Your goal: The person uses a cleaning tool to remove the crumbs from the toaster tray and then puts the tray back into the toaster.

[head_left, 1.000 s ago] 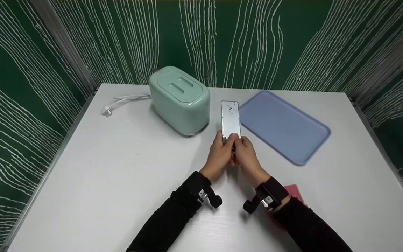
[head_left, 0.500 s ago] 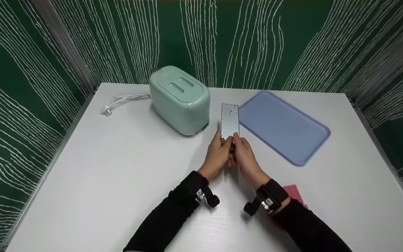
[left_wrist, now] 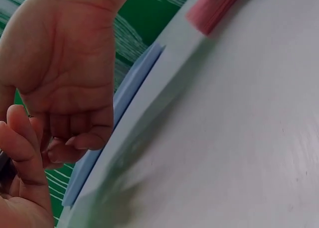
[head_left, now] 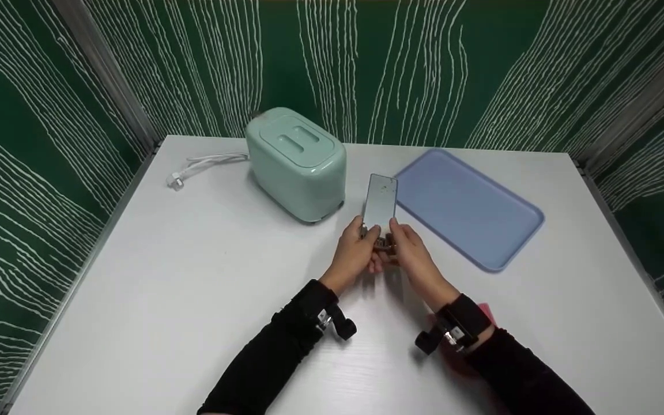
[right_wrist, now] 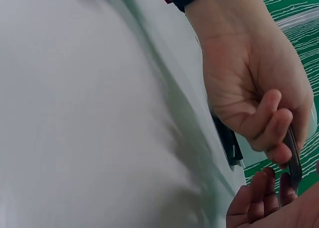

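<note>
- Landmark: mint-green toaster [head_left: 297, 167], upright on the white counter [head_left: 165, 288]. Its top carries two recessed slots. All sides below are given as seen in the head view.
- Flat panel [head_left: 381, 202]: long, pale and glossy, with dark specks near its far end. Position: just right of the toaster, held above the counter by both hands.
- Dark fitting [head_left: 385, 243]: at the near end of the panel, between the hands; detail too small to tell.
- Left hand [head_left: 354, 248]: fingers closed round the panel's left side, thumb across its face; nearer to the toaster than the right hand.
- Right hand [head_left: 414, 253]: fingers curled in beneath the near end, thumb against the right edge; exact fingertip contact partly hidden.
- Blue tray [head_left: 470, 207]: flat on the counter, right of the toaster, beyond the panel.
- White cable [head_left: 211, 161]: runs left from the toaster and ends in a plug [head_left: 176, 181].
- Pink object [left_wrist: 214, 11]: toward the near right of the toaster, largely covered by the right forearm.
</note>
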A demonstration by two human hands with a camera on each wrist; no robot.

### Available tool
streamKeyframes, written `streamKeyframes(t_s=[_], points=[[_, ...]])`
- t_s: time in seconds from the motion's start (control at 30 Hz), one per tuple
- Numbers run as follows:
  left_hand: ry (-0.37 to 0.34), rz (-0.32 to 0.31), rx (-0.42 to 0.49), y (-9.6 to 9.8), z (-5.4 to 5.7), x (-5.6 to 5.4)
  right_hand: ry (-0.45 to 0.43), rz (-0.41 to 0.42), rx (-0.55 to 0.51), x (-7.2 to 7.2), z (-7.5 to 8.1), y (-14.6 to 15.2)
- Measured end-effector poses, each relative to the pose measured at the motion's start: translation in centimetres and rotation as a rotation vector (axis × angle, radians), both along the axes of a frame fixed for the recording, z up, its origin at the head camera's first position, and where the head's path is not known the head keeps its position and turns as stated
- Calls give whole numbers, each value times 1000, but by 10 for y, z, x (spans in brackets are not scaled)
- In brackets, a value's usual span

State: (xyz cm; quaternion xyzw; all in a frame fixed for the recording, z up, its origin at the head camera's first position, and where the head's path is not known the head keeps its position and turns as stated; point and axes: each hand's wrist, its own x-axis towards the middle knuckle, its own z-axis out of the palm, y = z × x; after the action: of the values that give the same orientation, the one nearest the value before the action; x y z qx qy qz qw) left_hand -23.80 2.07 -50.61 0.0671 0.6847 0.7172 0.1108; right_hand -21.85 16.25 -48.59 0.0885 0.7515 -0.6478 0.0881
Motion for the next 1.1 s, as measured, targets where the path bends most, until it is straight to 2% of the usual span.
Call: streamKeyframes(t_s=[0.13, 0.37, 0.57, 0.7, 0.83, 1.03, 1.1], points=[[-28, -19, 43, -1, -3, -1, -25, 40, 70, 4, 3, 9], [-65, -60, 78, -4, -3, 0, -44, 119, 117, 13, 8, 29], [-49, -79, 72, -9, -3, -1, -14, 269, 276, 19, 19, 60], [-51, -106, 74, -12, -2, -3, 59, 385, 444, 30, 27, 85], [-67, -135, 90, -14, -1, -4, 78, 475, 594, 45, 30, 107], [-63, -172, 98, -15, 5, -3, 17, 602, 695, 68, 32, 134], [-70, -175, 106, -16, 6, -3, 1, 617, 709, 76, 32, 142]])
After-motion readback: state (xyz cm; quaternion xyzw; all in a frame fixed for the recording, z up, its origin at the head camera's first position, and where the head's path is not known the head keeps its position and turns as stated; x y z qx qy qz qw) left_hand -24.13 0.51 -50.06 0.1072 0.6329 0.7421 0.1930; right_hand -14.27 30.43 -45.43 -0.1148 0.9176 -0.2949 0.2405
